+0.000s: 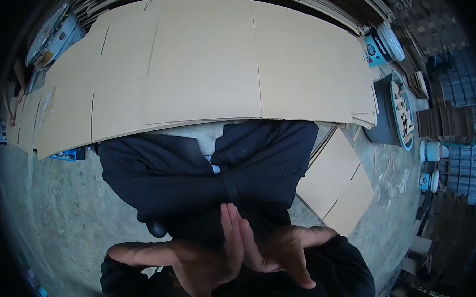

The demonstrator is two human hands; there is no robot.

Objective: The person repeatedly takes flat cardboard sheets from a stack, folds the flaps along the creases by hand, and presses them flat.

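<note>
My left hand (215,261) and my right hand (271,250) are raised close to my chest, in front of my dark clothing. The straight fingers of both hands meet near the middle, palms facing. Both thumbs stand away from the palms, and I see nothing held between them. Beyond my lap lies a large flat sheet of brown cardboard (202,65) with several slits cut in it, apart from both hands. My thighs in dark trousers (197,177) reach to its near edge.
Another cardboard sheet (337,181) lies on the concrete floor (65,209) to my right. A grey tub (380,113) of cardboard scraps stands beyond it. Buckets (374,47) and cardboard stacks (447,126) line the right side. Another person's hand (12,118) shows at the far left.
</note>
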